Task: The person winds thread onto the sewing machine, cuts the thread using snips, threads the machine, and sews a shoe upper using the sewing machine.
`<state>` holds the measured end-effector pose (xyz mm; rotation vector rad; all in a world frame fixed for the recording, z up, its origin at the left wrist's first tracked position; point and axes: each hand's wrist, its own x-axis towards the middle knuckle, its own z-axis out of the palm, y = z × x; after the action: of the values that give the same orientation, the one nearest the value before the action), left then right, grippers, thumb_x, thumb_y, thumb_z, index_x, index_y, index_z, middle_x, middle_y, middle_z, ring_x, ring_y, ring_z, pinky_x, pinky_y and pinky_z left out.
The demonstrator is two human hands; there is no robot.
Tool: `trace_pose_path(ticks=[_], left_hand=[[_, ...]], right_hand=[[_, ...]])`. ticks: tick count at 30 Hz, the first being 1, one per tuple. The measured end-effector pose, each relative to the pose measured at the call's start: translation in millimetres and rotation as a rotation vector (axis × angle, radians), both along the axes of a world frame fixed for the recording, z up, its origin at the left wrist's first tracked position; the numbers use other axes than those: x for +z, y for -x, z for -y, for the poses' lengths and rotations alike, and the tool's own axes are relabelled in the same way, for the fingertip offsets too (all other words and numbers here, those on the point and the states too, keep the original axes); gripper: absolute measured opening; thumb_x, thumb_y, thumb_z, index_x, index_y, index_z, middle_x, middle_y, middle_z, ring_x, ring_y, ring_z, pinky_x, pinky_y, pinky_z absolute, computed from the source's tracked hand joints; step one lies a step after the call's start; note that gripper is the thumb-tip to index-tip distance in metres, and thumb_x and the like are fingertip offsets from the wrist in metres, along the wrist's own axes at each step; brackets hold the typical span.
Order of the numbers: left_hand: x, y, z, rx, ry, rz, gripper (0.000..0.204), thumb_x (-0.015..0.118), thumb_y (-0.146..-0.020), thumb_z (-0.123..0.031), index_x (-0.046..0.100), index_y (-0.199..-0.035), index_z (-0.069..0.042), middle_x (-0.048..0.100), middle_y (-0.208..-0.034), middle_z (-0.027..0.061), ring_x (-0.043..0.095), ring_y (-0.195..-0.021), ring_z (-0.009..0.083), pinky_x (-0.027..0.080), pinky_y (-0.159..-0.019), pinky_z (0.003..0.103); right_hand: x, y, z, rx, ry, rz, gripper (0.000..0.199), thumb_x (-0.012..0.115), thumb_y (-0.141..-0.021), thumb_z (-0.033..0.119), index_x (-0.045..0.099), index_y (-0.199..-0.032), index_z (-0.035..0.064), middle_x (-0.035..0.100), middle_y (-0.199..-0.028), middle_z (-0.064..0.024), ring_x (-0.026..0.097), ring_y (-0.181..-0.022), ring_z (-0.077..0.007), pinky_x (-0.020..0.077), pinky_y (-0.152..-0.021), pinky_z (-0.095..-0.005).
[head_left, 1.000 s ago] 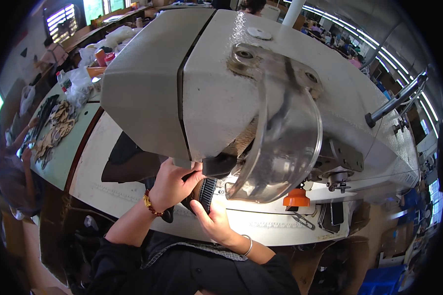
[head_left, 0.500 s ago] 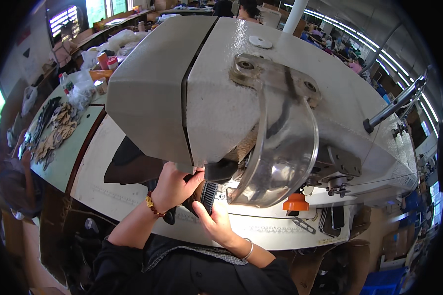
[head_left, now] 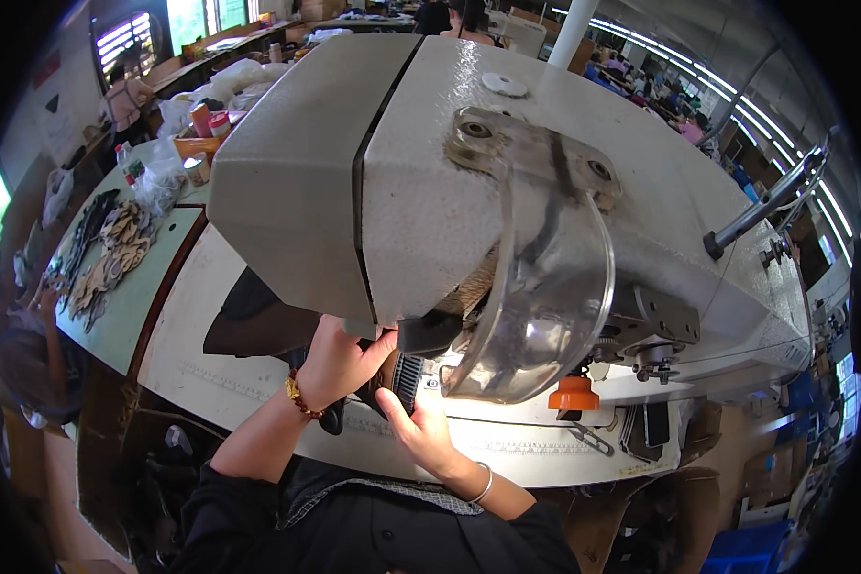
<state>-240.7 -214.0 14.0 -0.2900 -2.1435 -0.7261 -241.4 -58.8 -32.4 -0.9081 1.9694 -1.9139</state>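
Observation:
A dark brown leather piece, perhaps a boot upper (head_left: 258,323), lies under the head of a large white sewing machine (head_left: 306,163). My left hand (head_left: 335,368) is closed on it beside the machine's lower edge, thumb and forefinger together; the other fingertips are hidden. My right hand (head_left: 419,432) sits just nearer and to the right. Its thumb presses on the brown piece next to a black ribbed strip (head_left: 408,381), and its fingers pass out of sight beneath. The needle area is hidden behind a clear curved guard (head_left: 550,297) and the machine head.
An orange knob (head_left: 574,393) hangs under the machine arm. Small snips (head_left: 593,440) and a dark phone-like slab (head_left: 656,424) lie at the table's right. On the green table (head_left: 129,320) at left are cut pieces (head_left: 115,249), plastic bags and thread cones. A person (head_left: 29,354) sits at far left.
My hands and the leather piece stay almost in place. The view shifts very slightly, and people in the far background have changed posture.

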Motion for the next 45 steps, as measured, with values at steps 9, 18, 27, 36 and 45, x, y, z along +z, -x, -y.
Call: trace_pose_path(ticks=[9, 18, 27, 36, 45], left_hand=[[-2, 5, 8, -0.082, -0.120, 0.085, 0.020, 0.072, -0.072, -0.004, 0.062, -0.088, -0.005, 0.064, -0.084, 0.0088, 0.061, -0.078, 0.0304, 0.048, -0.068, 0.038], [4, 6, 1, 0.019, 0.064, -0.173, 0.028, 0.074, -0.070, -0.005, 0.060, -0.094, -0.005, 0.060, -0.085, 0.0084, 0.058, -0.078, 0.0295, 0.046, -0.070, 0.038], [-1, 3, 2, 0.052, 0.071, -0.064, 0.025, 0.072, -0.071, -0.003, 0.061, -0.093, -0.005, 0.063, -0.086, 0.0099, 0.060, -0.082, 0.0325, 0.048, -0.069, 0.039], [-13, -7, -13, 0.150, 0.065, 0.143, 0.024, 0.071, -0.071, -0.005, 0.062, -0.094, -0.003, 0.063, -0.088, 0.0127, 0.059, -0.084, 0.0354, 0.048, -0.070, 0.043], [-11, 6, 4, 0.037, 0.054, 0.134, 0.018, 0.074, -0.074, -0.011, 0.064, -0.087, -0.003, 0.065, -0.083, 0.0127, 0.063, -0.078, 0.0343, 0.050, -0.069, 0.039]], right_hand=[[11, 2, 0, 0.017, 0.024, -0.018, 0.012, 0.058, -0.092, 0.008, 0.061, -0.099, -0.0020, 0.060, -0.077, -0.0039, 0.053, -0.069, -0.0117, 0.0453, -0.064, -0.0270], [9, 2, 3, -0.017, 0.058, -0.001, 0.014, 0.057, -0.093, 0.011, 0.061, -0.099, -0.0019, 0.062, -0.080, -0.0053, 0.055, -0.069, -0.0148, 0.0458, -0.066, -0.0292], [3, 6, 1, 0.004, 0.104, -0.070, 0.012, 0.055, -0.095, 0.009, 0.060, -0.098, -0.0012, 0.059, -0.077, -0.0019, 0.051, -0.068, -0.0111, 0.0444, -0.064, -0.0270], [-10, 23, -18, 0.112, 0.016, 0.166, 0.018, 0.058, -0.094, 0.014, 0.063, -0.085, -0.0017, 0.056, -0.065, -0.0008, 0.046, -0.061, -0.0063, 0.0401, -0.056, -0.0254], [-5, 8, 2, -0.012, 0.140, 0.016, 0.014, 0.056, -0.092, 0.007, 0.056, -0.081, -0.0003, 0.049, -0.063, -0.0026, 0.043, -0.057, -0.0116, 0.0385, -0.054, -0.0276]])
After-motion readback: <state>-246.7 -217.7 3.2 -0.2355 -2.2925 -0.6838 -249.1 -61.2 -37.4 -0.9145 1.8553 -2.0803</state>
